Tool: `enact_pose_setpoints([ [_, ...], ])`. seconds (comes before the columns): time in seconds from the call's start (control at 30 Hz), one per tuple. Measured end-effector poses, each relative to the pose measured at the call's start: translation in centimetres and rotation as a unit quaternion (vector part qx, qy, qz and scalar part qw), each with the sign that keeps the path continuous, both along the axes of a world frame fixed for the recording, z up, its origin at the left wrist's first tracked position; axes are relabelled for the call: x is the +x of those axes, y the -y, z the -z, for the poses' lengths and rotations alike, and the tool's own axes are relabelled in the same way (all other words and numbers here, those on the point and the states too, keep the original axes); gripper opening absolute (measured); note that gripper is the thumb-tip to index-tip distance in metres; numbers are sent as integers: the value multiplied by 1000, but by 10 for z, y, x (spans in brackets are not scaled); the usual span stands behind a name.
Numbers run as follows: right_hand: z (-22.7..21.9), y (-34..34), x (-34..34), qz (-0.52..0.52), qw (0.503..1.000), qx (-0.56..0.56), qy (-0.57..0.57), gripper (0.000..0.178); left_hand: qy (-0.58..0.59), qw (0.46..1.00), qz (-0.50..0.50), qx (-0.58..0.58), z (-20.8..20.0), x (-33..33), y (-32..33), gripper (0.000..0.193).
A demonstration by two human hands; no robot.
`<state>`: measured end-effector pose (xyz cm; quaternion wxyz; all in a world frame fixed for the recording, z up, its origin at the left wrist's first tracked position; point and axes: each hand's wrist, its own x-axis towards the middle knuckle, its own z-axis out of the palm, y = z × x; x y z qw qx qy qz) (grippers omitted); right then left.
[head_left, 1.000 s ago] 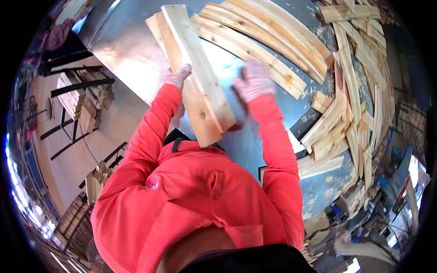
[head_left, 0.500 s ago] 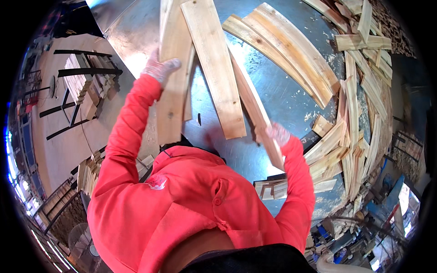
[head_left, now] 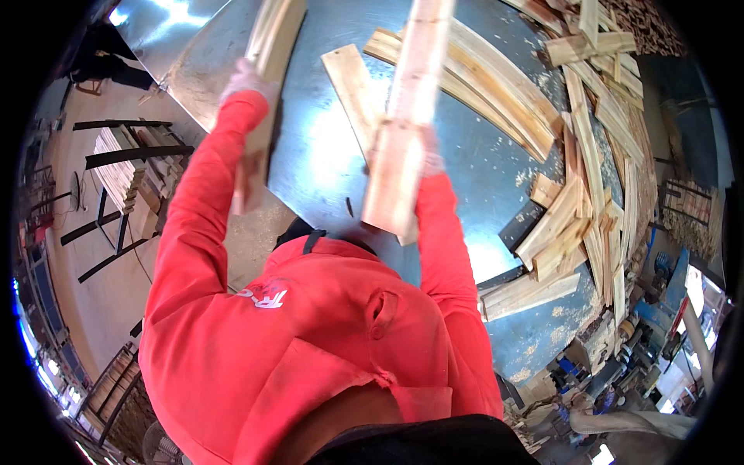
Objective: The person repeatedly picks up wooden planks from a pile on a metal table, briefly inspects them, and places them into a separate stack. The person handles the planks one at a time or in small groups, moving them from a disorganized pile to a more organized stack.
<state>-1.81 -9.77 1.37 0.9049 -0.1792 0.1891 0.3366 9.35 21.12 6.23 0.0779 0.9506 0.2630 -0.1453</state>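
Note:
My left hand (head_left: 246, 84), in a pale glove, is closed on the outer side of a long wooden board (head_left: 277, 58) that is tilted onto its edge at the left of the metal table (head_left: 310, 147). My gloved right hand (head_left: 430, 153) grips the right side of another long board (head_left: 415, 85), blurred by motion, near its lower end. This board crosses over a third board (head_left: 353, 89), whose far end shows on the table between my hands. Most of the right fingers are hidden by the board or smeared.
Several curved planks (head_left: 488, 85) lie together at the table's far right. Beyond them is a heap of offcuts (head_left: 593, 170), with sawdust around it. A rack of stacked boards (head_left: 128, 167) stands on the left. Machinery (head_left: 612, 364) is at the lower right.
My right hand has moved left and brought its board across the middle one. The board in my left hand has tipped onto its edge and shifted left.

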Motion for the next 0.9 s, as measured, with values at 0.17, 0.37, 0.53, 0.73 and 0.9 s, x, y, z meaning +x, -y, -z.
enact_pose_setpoints([
  [0.17, 15, -175, 42, -207, 659, -689, 219, 53, 60, 982, 50, -173, 8, -40, -1, 98],
  [0.37, -7, -133, 31, -150, 302, -856, 392, 78, -44, 989, 48, -131, 11, -38, -22, 111],
  [0.53, 14, -54, -46, -328, 357, -851, 200, 87, -33, 984, 114, -131, 22, 0, -64, 107],
  [0.73, 26, -10, -60, -54, 889, -451, 56, 46, -39, 981, 177, -67, 14, 26, -123, 103],
  [0.9, 58, -5, -37, 10, 912, -403, 80, 35, 86, 971, 218, 45, 17, 7, -102, 96],
])
